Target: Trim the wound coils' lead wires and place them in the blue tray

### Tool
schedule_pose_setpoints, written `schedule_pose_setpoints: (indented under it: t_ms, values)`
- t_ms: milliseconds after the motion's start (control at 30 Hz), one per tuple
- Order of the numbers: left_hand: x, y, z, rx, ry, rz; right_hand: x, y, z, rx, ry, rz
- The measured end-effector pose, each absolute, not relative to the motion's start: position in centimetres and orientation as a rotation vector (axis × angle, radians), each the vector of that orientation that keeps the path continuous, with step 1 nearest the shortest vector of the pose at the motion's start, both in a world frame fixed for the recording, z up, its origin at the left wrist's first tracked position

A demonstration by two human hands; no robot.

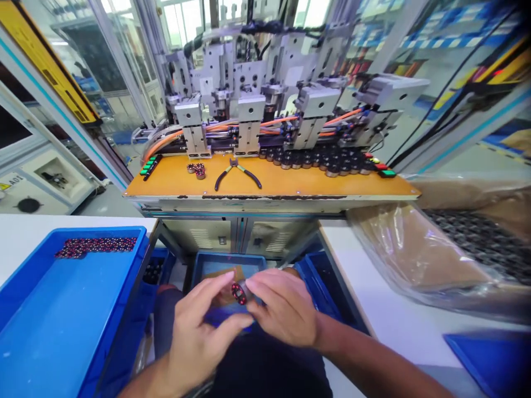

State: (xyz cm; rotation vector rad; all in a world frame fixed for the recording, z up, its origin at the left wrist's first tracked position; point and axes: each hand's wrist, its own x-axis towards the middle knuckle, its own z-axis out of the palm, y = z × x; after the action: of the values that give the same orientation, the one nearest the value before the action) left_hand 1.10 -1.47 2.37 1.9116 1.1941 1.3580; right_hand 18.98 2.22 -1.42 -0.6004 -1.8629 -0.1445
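Observation:
Both my hands meet low in the middle, over my lap. Between their fingertips is a small round part [239,292] with red windings. My left hand [199,331] pinches it from the left, thumb under and fingers curled round it. My right hand [284,307] closes on it from the right, fingers pressed together. Under the hands sits a small blue bin [207,264] holding a brown card.
A big blue tray [50,320] at left has a row of red-wound parts [96,246] along its far edge. Ahead, an orange bench [290,185] carries pliers [237,172], two loose parts [196,169], a row of dark parts [319,160] and a grey machine [265,94]. Plastic-wrapped cartons [423,249] lie right.

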Motion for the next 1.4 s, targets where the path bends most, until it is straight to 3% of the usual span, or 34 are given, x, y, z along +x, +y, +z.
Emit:
schedule_pose_setpoints:
  t_ms: [133,367,667,833,900,967,1100,1200,1300,1400]
  values:
    - [1.7,-1.0,3.0,1.942,1.165,1.327,19.0,1.6,-0.8,-0.595,-1.904,-0.069]
    - [0.7,-0.7,2.4,2.078,1.041,1.291,18.9,0.5,1.8,-0.604,-1.707,0.623]
    - [0.9,-0.9,2.1,1.46,0.959,1.195,18.8,0.5,1.8,-0.758,-1.53,0.819]
    - [0.8,-0.7,1.9,1.55,0.997,1.277,20.3,0.6,1.1,-0.929,-1.476,0.872]
    - [0.4,-0.6,2.0,1.703,1.041,1.292,21.5,0.9,1.2,-1.06,-1.5,0.805]
    - [0.1,-0.5,2.2,1.895,1.07,1.265,22.7,1.3,1.8,-1.07,-1.614,0.519]
    - [-0.2,-0.3,2.8,2.173,1.018,1.194,23.1,2.3,3.8,-0.539,-2.11,-0.339]
    - [-0.3,-0.3,2.9,2.213,0.986,1.172,21.8,3.2,4.5,-0.355,-2.341,-0.516]
    - [-0.8,-0.5,2.7,2.159,1.003,1.179,20.2,3.2,4.3,-0.52,-2.403,-0.143]
    - [-1.6,-0.8,2.4,2.111,0.99,1.208,19.5,2.8,4.6,-0.768,-2.368,0.628]
